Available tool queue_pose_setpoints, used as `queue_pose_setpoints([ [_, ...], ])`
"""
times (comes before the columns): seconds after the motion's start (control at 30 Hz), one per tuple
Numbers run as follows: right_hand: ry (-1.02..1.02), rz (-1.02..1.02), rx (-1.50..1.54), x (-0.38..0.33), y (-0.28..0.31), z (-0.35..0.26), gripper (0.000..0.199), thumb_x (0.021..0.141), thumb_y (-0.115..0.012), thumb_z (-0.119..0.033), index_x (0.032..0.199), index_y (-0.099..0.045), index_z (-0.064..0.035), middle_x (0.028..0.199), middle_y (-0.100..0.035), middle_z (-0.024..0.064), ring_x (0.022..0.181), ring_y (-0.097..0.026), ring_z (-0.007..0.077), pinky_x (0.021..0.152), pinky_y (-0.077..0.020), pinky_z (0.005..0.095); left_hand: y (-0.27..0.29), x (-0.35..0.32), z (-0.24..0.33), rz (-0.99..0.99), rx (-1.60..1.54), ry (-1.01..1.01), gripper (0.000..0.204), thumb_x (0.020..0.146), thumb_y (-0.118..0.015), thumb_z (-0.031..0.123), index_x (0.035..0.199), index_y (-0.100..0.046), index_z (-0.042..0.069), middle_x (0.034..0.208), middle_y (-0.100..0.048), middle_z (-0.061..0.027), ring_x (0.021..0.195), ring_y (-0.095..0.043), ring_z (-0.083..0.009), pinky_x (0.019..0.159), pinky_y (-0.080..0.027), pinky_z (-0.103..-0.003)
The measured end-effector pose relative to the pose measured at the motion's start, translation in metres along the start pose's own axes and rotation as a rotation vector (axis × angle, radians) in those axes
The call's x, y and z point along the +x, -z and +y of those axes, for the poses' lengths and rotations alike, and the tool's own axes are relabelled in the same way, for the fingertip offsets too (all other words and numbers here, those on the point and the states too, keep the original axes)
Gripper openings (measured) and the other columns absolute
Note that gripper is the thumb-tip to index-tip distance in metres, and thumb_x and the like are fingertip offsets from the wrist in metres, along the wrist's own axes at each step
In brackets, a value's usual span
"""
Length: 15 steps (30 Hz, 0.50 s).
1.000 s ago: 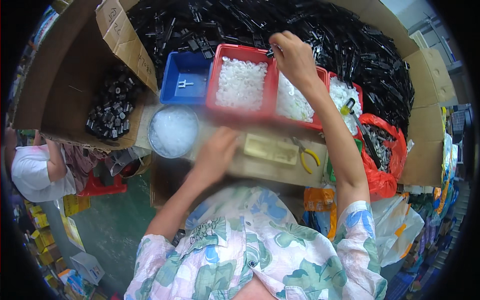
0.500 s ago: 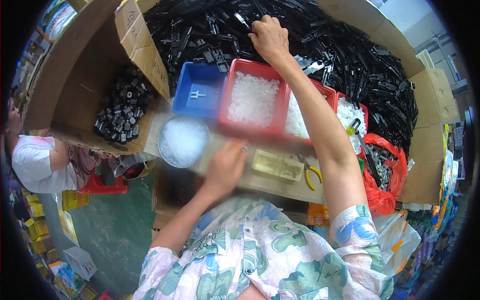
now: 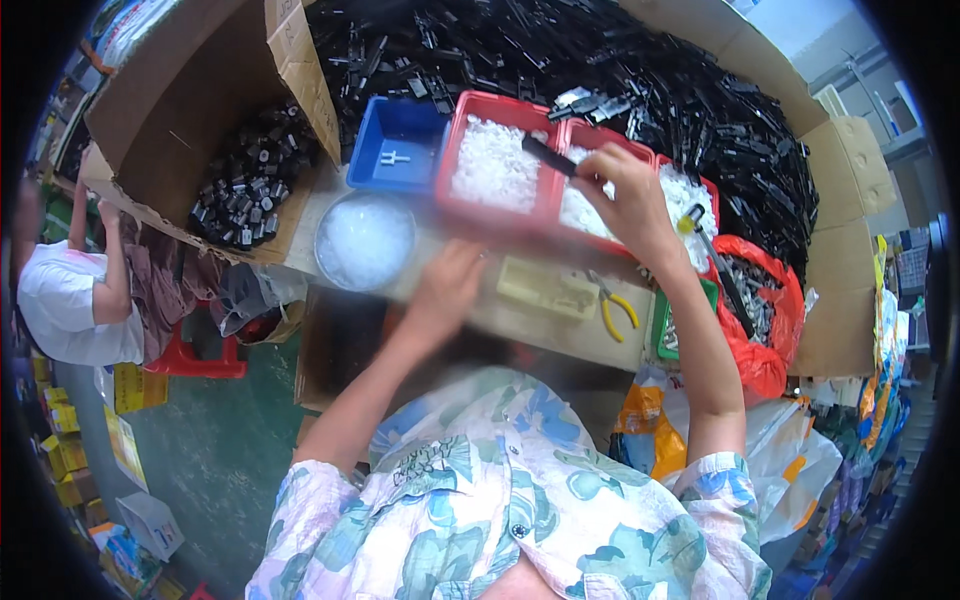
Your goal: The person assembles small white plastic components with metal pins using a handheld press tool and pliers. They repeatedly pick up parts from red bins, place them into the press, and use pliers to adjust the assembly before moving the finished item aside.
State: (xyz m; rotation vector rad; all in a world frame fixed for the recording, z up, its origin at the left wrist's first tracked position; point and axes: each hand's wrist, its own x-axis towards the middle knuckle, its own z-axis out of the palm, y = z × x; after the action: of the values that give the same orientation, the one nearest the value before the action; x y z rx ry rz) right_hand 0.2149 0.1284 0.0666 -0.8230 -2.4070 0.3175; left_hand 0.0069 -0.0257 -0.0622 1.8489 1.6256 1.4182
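Note:
My right hand [image 3: 628, 198] pinches a long, narrow black plastic part [image 3: 548, 155] and holds it over the red trays [image 3: 447, 185] of small white pieces. My left hand [image 3: 445, 290] is over the work board, left of a pale yellow fixture block [image 3: 530, 287]. Its fingertips are drawn together; motion blur hides whatever may be between them. Right of the block lie pliers [image 3: 620, 312] with yellow handles. To the left hand's left stands a round bowl [image 3: 319, 240] of whitish translucent pieces.
A large carton of black parts [image 3: 740, 120] spreads behind the trays. A blue tray [image 3: 372, 150] holds a small pale piece. At left a box [image 3: 150, 170] contains dark blocks; at right are a red bag [image 3: 770, 365] and a green tray [image 3: 660, 325]. Another person [image 3: 75, 305] is at far left.
My right hand has come back from the black pile toward me, now with a black part in its fingers. My left hand stays near the fixture block. The view has shifted slightly.

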Motion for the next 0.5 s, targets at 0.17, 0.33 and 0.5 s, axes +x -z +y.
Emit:
queue_pose_setpoints([
  [0.17, -0.019, -0.117, -0.140, -0.079, 0.014, -0.030, 0.010, 0.085, -0.071, -0.013, 0.091, -0.065, -0.0064, 0.087, -0.064, 0.0078, 0.087, -0.063, 0.0278, 0.079, -0.0439, 0.0416, -0.008, -0.003, -0.009, 0.031, -0.028, -0.029, 0.017, 0.089, -0.066, 0.002, 0.105, -0.068, -0.004, 0.095, -0.065, -0.0175, 0.083, -0.065, -0.0343, 0.072, -0.050, -0.040],
  [0.33, 0.011, -0.250, -0.252, -0.119, 0.010, -0.046, 0.010, 0.085, -0.070, -0.012, 0.090, -0.063, -0.0075, 0.087, -0.059, 0.0070, 0.088, -0.061, 0.0265, 0.079, -0.0434, 0.0408, -0.008, -0.003, -0.010, 0.060, -0.030, -0.061, 0.018, 0.088, -0.068, 0.002, 0.106, -0.069, -0.003, 0.094, -0.065, -0.0156, 0.077, -0.064, -0.0302, 0.067, -0.050, -0.037],
  [0.5, 0.033, -0.321, -0.355, -0.135, -0.017, -0.045, 0.004, 0.081, -0.063, -0.009, 0.084, -0.060, -0.0079, 0.085, -0.056, 0.0067, 0.089, -0.061, 0.0243, 0.079, -0.0443, 0.0395, -0.009, -0.005, -0.010, 0.032, -0.055, -0.047, 0.023, 0.085, -0.072, 0.002, 0.108, -0.071, 0.000, 0.097, -0.065, -0.0105, 0.063, -0.058, -0.0164, 0.058, -0.047, -0.030],
])
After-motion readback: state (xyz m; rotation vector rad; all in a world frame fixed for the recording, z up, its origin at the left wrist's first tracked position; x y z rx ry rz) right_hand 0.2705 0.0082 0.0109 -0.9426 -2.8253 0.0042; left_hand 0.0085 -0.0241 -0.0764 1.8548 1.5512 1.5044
